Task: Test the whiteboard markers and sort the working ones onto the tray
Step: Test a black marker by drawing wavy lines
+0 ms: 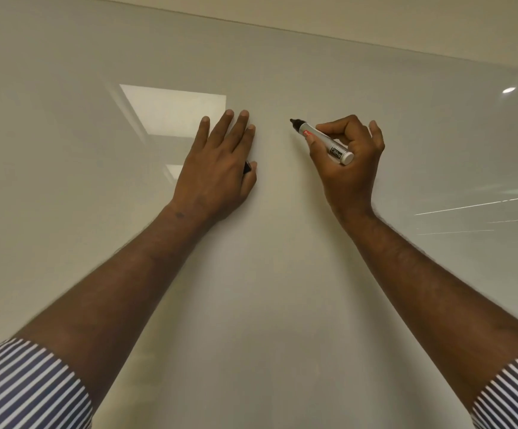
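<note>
My left hand (217, 168) lies flat on the whiteboard (282, 274), fingers straight and spread a little, with something small and dark (247, 167) tucked under the thumb; I cannot tell what it is. My right hand (349, 162) is just to the right of it, fingers curled round a marker (322, 140). The marker is uncapped, its dark tip pointing up and left toward the board, between my two hands; whether the tip touches the surface I cannot tell. Its grey barrel carries a red label. The board reflects ceiling lights above my left hand. Striped sleeves (25, 388) are rolled up past both forearms.
</note>
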A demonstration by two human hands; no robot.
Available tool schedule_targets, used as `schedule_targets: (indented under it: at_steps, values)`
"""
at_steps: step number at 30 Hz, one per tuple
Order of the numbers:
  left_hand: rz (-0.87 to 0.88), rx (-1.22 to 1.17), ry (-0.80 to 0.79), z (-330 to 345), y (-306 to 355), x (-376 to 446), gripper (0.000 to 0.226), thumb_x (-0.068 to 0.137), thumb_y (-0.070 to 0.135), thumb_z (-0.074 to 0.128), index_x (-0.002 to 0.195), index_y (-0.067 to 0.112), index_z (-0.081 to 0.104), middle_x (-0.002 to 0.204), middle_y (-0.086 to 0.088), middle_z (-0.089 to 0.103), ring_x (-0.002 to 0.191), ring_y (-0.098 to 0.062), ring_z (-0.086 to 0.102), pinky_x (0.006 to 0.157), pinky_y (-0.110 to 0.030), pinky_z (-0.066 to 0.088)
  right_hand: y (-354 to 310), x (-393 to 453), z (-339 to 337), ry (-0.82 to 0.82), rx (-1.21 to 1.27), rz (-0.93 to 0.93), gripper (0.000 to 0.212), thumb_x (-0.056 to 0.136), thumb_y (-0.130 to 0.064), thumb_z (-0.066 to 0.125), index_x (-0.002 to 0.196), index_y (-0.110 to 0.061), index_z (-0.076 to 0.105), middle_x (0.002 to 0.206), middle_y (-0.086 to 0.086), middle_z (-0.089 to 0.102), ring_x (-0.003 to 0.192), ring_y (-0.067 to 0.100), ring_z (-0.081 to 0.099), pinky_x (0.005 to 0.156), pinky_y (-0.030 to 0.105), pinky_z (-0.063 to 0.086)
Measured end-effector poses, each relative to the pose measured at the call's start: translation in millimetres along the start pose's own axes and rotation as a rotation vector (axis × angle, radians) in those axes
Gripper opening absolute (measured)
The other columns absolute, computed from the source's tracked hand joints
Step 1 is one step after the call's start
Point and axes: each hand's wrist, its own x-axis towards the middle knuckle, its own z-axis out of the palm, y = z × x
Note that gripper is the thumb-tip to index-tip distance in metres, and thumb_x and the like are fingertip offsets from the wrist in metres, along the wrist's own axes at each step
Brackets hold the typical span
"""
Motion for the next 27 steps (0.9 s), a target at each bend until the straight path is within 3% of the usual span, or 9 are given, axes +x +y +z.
schedule_targets:
  at_steps: [4,14,18,23,27]
  values:
    - [0.001,0.001,0.002,0.9,-0.4,-0.7,0.063,0.100,0.037,0.028,0.155,0.006,0.031,0.165,-0.014,0.024,0.153,-0.032,0.019,0.124,-0.054,0.015,4.2,3.9,5.6,0.017,-0.044,-0.015,0.021,0.089,-0.035,0.072,0.089,-0.015,0.067,0.085,-0.020,0.063,0.079,0.004,0.056,0.121,0.051,0.023]
    - [-0.007,-0.012,0.009,4.5,-0.9,-0.8,0.064,0.100,0.039,0.026,0.156,0.007,0.030,0.165,-0.012,0.022,0.154,-0.031,0.017,0.124,-0.053,0.014,10.7,6.4,8.0,-0.006,-0.100,-0.137,0.017,0.087,-0.032,0.076,0.092,-0.016,0.073,0.097,-0.010,0.074,0.109,0.009,0.065,0.125,0.050,0.013]
    - [-0.006,-0.017,0.006,5.0,-1.4,-1.4,0.065,0.100,0.040,0.025,0.157,0.008,0.028,0.166,-0.012,0.020,0.154,-0.030,0.015,0.125,-0.053,0.013,11.7,-2.7,-4.2,-0.037,-0.131,-0.198,0.017,0.087,-0.029,0.076,0.093,-0.014,0.075,0.095,-0.009,0.074,0.108,0.011,0.065,0.125,0.047,0.013]
    - [-0.012,-0.023,-0.012,3.9,-1.0,-0.6,0.067,0.100,0.042,0.022,0.158,0.009,0.024,0.167,-0.011,0.017,0.155,-0.029,0.012,0.125,-0.053,0.011,12.5,-28.2,-22.3,-0.073,-0.147,-0.241,0.012,0.085,-0.019,0.076,0.094,-0.011,0.075,0.096,-0.006,0.074,0.108,0.016,0.066,0.123,0.055,0.016]
    - [-0.007,-0.027,0.003,4.1,-0.6,-1.8,0.065,0.100,0.040,0.025,0.157,0.007,0.028,0.166,-0.012,0.020,0.154,-0.030,0.015,0.125,-0.053,0.012,11.1,-51.7,-32.9,-0.058,-0.112,-0.185,0.011,0.083,-0.016,0.078,0.092,-0.011,0.075,0.095,-0.006,0.074,0.108,0.017,0.067,0.122,0.057,0.015]
